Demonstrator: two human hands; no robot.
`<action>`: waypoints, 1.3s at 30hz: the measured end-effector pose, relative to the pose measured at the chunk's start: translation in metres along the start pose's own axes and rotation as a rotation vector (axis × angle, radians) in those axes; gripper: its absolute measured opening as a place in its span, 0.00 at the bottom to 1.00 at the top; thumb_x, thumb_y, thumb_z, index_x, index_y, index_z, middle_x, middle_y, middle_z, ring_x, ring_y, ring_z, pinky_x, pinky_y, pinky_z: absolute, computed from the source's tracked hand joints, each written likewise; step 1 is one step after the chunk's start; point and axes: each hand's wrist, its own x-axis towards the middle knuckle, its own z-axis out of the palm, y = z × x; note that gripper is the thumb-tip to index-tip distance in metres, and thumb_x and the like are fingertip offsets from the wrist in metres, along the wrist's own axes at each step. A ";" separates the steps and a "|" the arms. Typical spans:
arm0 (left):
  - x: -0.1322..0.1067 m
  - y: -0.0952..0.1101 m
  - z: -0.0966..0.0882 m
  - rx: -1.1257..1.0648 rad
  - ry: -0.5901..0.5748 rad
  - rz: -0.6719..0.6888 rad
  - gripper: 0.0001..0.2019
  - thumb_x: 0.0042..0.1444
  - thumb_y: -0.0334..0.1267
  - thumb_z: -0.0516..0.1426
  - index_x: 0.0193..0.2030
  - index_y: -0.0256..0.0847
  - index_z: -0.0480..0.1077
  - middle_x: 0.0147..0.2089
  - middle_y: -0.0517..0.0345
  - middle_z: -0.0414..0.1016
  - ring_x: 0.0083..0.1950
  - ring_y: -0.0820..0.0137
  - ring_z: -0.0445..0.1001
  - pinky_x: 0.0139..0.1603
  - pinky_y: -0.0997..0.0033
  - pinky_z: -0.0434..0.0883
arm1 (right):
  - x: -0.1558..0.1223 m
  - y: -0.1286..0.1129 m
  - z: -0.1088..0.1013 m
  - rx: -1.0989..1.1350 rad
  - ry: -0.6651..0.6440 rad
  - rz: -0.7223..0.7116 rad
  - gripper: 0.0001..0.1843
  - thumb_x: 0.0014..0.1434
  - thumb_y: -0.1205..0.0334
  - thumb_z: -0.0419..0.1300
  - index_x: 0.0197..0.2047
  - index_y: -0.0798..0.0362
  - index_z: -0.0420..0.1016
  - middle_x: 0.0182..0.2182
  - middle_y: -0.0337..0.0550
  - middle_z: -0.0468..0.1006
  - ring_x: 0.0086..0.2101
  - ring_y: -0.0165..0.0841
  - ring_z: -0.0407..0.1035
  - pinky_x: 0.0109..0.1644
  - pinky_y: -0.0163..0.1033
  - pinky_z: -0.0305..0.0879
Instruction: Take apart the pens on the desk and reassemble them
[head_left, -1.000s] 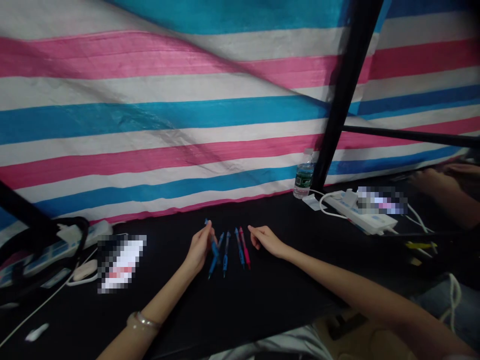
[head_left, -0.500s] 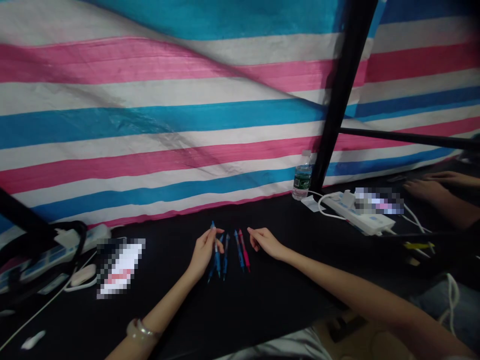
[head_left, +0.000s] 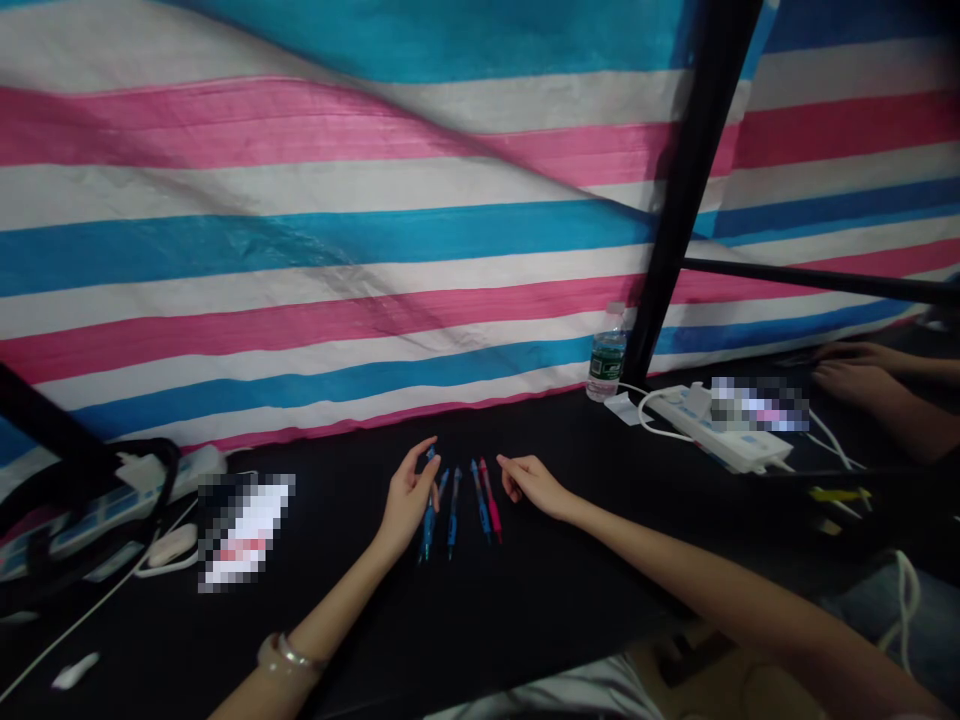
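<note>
My left hand is over the leftmost blue pen, index finger and thumb apart on either side of its upper end; the palm and fingers hide part of the pen. Close beside it lie a second blue pen and a third blue pen. Farther right, another blue pen lies alongside a red pen. My right hand rests just right of the red pen, apart from it. Its index finger points out, the other fingers are loosely curled, and no object shows in it.
A water bottle stands at the back by a black post. Power strips lie right and left, with cables. A blurred lit screen is at left. Another person's hands rest at far right.
My left fingers have spread, and the pen that was held raised between them now lies lower, on the table beside the other blue pens. My right hand has stayed in place.
</note>
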 end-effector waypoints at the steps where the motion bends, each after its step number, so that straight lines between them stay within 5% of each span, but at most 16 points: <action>1: 0.000 0.001 0.000 0.010 -0.006 -0.002 0.26 0.53 0.48 0.54 0.55 0.37 0.60 0.10 0.71 0.58 0.11 0.77 0.58 0.16 0.80 0.56 | 0.000 0.000 0.000 0.001 -0.001 0.001 0.30 0.55 0.39 0.48 0.16 0.55 0.64 0.12 0.36 0.63 0.16 0.25 0.59 0.21 0.31 0.53; 17: -0.004 0.003 0.001 0.007 0.075 -0.039 0.22 0.52 0.50 0.54 0.49 0.39 0.61 0.10 0.71 0.60 0.08 0.79 0.53 0.10 0.83 0.49 | 0.001 0.002 -0.001 -0.027 -0.011 -0.013 0.30 0.55 0.39 0.48 0.16 0.56 0.65 0.12 0.36 0.63 0.16 0.25 0.59 0.21 0.30 0.54; 23: -0.003 0.001 0.002 -0.024 0.136 0.016 0.26 0.50 0.49 0.56 0.53 0.39 0.60 0.11 0.71 0.60 0.10 0.77 0.60 0.12 0.83 0.52 | -0.001 0.001 -0.001 -0.054 -0.008 -0.021 0.30 0.55 0.38 0.48 0.16 0.55 0.64 0.12 0.36 0.63 0.15 0.25 0.59 0.21 0.31 0.54; 30: -0.007 0.003 0.003 0.041 0.146 -0.010 0.21 0.51 0.50 0.54 0.47 0.40 0.60 0.11 0.72 0.60 0.08 0.79 0.53 0.09 0.83 0.49 | -0.004 -0.004 -0.001 -0.070 -0.015 -0.031 0.30 0.55 0.38 0.48 0.16 0.55 0.64 0.12 0.36 0.62 0.16 0.25 0.59 0.22 0.31 0.54; 39: -0.010 0.004 0.008 0.063 0.115 -0.036 0.19 0.50 0.50 0.56 0.44 0.41 0.59 0.11 0.73 0.57 0.08 0.79 0.54 0.09 0.84 0.48 | -0.010 -0.004 0.001 -0.288 -0.026 -0.114 0.30 0.59 0.41 0.44 0.17 0.55 0.64 0.12 0.35 0.61 0.16 0.25 0.55 0.22 0.31 0.51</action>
